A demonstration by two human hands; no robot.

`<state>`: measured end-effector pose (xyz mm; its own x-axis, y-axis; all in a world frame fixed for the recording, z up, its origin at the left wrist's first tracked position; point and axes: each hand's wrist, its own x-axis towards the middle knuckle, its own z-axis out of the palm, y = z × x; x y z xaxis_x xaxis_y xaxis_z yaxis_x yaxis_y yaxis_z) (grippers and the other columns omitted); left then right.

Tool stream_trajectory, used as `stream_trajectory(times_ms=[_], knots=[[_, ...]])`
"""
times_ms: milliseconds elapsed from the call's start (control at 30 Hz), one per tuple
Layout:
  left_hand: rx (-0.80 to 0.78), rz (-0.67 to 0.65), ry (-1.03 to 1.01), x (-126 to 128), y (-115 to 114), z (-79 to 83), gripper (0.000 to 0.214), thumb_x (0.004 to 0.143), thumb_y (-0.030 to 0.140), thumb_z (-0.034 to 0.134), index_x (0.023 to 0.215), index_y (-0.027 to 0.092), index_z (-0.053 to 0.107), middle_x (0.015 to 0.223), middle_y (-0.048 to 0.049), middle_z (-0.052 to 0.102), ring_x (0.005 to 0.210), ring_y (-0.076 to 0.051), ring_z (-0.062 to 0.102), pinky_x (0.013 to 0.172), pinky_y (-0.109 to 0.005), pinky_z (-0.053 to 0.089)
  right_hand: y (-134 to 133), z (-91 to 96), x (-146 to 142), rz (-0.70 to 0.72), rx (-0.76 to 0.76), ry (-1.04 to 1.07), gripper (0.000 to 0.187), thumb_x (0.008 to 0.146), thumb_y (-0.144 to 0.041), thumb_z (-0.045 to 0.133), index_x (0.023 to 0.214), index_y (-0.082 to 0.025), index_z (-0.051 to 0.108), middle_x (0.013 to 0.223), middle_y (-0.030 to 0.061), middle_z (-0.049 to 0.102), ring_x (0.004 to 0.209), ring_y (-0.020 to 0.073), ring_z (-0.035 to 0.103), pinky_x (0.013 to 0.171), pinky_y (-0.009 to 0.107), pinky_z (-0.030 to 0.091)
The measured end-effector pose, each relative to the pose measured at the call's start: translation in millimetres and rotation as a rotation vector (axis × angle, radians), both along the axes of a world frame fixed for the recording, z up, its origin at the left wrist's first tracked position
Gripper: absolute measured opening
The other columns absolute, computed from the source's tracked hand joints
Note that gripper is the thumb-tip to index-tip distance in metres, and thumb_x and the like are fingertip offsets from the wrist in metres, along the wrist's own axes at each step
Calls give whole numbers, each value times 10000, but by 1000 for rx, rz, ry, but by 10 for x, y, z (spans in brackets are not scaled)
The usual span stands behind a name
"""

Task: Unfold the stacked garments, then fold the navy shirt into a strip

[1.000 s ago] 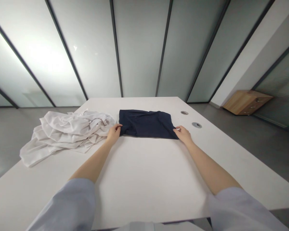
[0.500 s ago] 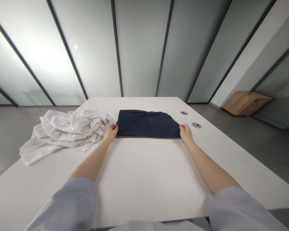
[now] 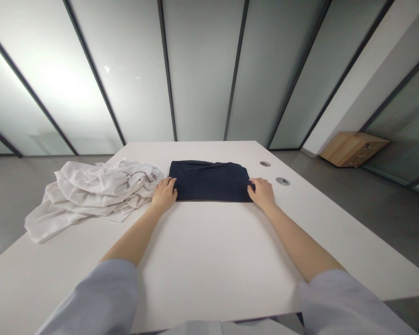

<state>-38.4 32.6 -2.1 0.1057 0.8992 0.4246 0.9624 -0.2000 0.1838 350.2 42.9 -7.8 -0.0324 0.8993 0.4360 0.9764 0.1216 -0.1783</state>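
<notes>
A folded navy cloth (image 3: 211,181) lies flat on the white table (image 3: 216,260), its near edge straight and its far right corner rounded. Whether it is a garment, and of which kind, I cannot tell. My left hand (image 3: 164,193) rests on its left end, fingers apart and touching the fabric. At the opposite end, my right hand (image 3: 263,192) has its fingers spread on the right edge, the thumb apart from them. Just left of my left hand sits a crumpled heap of white cloth (image 3: 97,188).
Two round metal-rimmed cable holes (image 3: 282,181) are set in the tabletop right of the navy cloth. Beyond the table stand frosted glass panels (image 3: 199,70) with dark frames. On the floor to the right is a wooden cabinet (image 3: 352,149).
Both hands have let go of their pinch on the navy cloth's near corners. Their fingers have opened and moved inward onto its ends. The right end now looks drawn in slightly.
</notes>
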Motion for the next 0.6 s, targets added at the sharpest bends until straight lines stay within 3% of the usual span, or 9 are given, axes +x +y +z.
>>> stream_trajectory(times_ms=[100, 167, 267, 433, 500, 600], knots=[[-103, -144, 38, 60, 13, -94, 432, 868, 314, 502, 1283, 205, 557, 1423, -121, 484, 1363, -312, 360, 1120, -462, 269, -43, -44, -228, 275, -77, -20, 490, 930, -389, 372, 1356, -191, 509, 1370, 117, 535, 1257, 287, 464, 1042, 443, 345], [-195, -143, 42, 88, 28, -148, 450, 881, 347, 487, 1296, 183, 548, 1429, -138, 479, 1361, -320, 370, 1111, -465, 278, -60, -98, -359, 340, -192, -56, 553, 945, -474, 339, 1415, -206, 452, 1438, 99, 477, 1318, 277, 414, 1071, 433, 326], [-237, -131, 45, 125, 20, -140, 467, 887, 385, 476, 1294, 169, 549, 1379, -165, 523, 1283, -324, 468, 1063, -455, 333, -52, -162, -444, 286, -309, -89, 623, 950, -559, 280, 1434, -199, 436, 1471, 104, 442, 1368, 283, 361, 1094, 433, 296], [-288, -191, 140, 293, -139, 109, 403, 837, 487, 539, 1061, 180, 675, 1043, -157, 692, 1018, -336, 632, 927, -443, 429, 85, -156, -303, 154, -319, -78, 677, 959, -591, 195, 1409, -166, 470, 1454, 117, 464, 1359, 300, 377, 1109, 467, 251], [-318, -300, 112, 412, -241, 206, 356, 814, 490, 574, 973, 200, 705, 938, -135, 715, 937, -318, 660, 886, -413, 451, 175, -121, -251, 116, -320, -76, 683, 956, -603, 193, 1392, -168, 490, 1433, 125, 487, 1346, 309, 394, 1104, 481, 249], [-389, -578, -14, 614, -389, 269, 297, 813, 469, 584, 930, 239, 730, 872, -84, 732, 840, -258, 680, 821, -343, 476, 305, -53, -320, 92, -383, -82, 720, 926, -657, 228, 1392, -175, 490, 1414, 153, 501, 1335, 335, 403, 1096, 516, 249]])
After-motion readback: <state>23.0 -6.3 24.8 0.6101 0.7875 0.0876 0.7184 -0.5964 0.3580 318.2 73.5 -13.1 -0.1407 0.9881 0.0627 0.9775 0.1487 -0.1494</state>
